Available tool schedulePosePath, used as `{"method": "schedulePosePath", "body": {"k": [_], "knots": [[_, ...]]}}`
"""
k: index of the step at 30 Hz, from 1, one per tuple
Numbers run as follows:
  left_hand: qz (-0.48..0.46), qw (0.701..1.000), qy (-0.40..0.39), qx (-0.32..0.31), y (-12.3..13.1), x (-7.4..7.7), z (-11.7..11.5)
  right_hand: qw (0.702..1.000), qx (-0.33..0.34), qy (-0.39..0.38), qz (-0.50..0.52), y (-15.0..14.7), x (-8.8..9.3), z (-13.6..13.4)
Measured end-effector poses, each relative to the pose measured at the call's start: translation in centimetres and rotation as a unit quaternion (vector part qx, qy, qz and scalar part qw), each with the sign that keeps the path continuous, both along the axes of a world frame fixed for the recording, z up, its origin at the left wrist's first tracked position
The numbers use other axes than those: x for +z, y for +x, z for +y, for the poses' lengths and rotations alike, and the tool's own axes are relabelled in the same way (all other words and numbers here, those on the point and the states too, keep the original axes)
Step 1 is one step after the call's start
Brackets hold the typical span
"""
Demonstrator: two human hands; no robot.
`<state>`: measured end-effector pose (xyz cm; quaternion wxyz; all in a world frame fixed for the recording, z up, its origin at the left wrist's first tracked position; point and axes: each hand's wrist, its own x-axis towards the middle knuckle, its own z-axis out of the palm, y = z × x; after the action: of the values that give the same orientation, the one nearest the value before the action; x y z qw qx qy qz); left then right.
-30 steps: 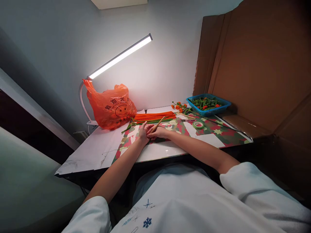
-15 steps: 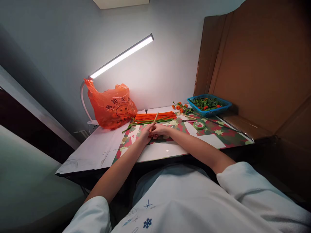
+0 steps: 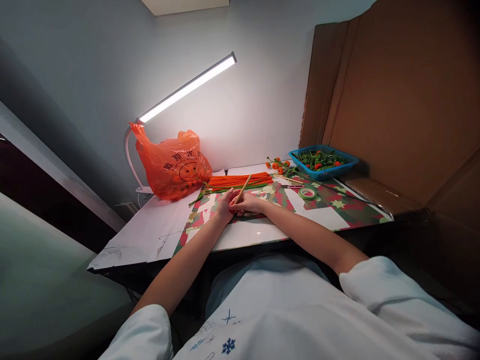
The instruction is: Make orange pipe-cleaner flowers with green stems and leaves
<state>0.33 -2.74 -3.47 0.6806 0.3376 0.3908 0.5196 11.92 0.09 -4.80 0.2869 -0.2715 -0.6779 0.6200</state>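
Observation:
My left hand (image 3: 224,206) and my right hand (image 3: 248,203) meet at the middle of the table, over a patterned red, green and white sheet (image 3: 337,202). A thin wooden stick (image 3: 243,189) rises from between them, tilted up and to the right. My right hand is pinched around its lower end. The fingers of my left hand are curled against the same spot; what they grip is hidden. Just behind the hands lies a bundle of orange and green stems (image 3: 240,180).
An orange plastic bag (image 3: 171,165) stands at the back left under a lit bar lamp (image 3: 187,87). A roll of green tape (image 3: 307,193), small orange flowers (image 3: 276,165) and a blue basket (image 3: 323,162) of green pieces sit at the right. Brown cardboard (image 3: 397,100) walls the right side.
The stick swung from a low tilt toward upright, then leaned right again. Both hands stayed together at the same place.

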Motion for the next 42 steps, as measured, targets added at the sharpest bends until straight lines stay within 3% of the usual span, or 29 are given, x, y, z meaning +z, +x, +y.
{"method": "schedulePosePath", "body": {"k": [9,16,22,25,28,32,38,42], "knots": [[-0.008,0.991,0.06,0.123,-0.5,-0.2,0.8,0.993,-0.093,-0.019,0.075,0.4,-0.1,-0.4],[0.132,0.969,0.093,0.187,-0.6,0.0,0.6,0.981,-0.171,-0.048,0.071,2.7,0.7,0.9],[0.334,0.914,0.202,0.113,-0.3,-0.5,0.2,0.968,-0.208,-0.117,0.078,3.2,1.6,1.2],[0.395,0.868,0.283,0.096,-0.1,-0.5,-0.4,0.967,-0.203,-0.129,0.082,3.2,1.7,1.3],[0.435,0.839,0.314,0.092,0.0,-0.4,-0.6,0.972,-0.183,-0.124,0.075,3.2,1.7,1.4],[0.455,0.825,0.324,0.083,-0.2,-0.7,-0.3,0.975,-0.172,-0.123,0.075,3.6,1.9,1.6],[0.485,0.796,0.351,0.087,-0.4,-1.1,0.1,0.94,-0.3,-0.102,0.123,4.9,2.4,2.6],[0.483,0.8,0.344,0.089,-0.4,-0.9,-0.1,0.937,-0.308,-0.105,0.123,5.3,2.3,2.8]]}}
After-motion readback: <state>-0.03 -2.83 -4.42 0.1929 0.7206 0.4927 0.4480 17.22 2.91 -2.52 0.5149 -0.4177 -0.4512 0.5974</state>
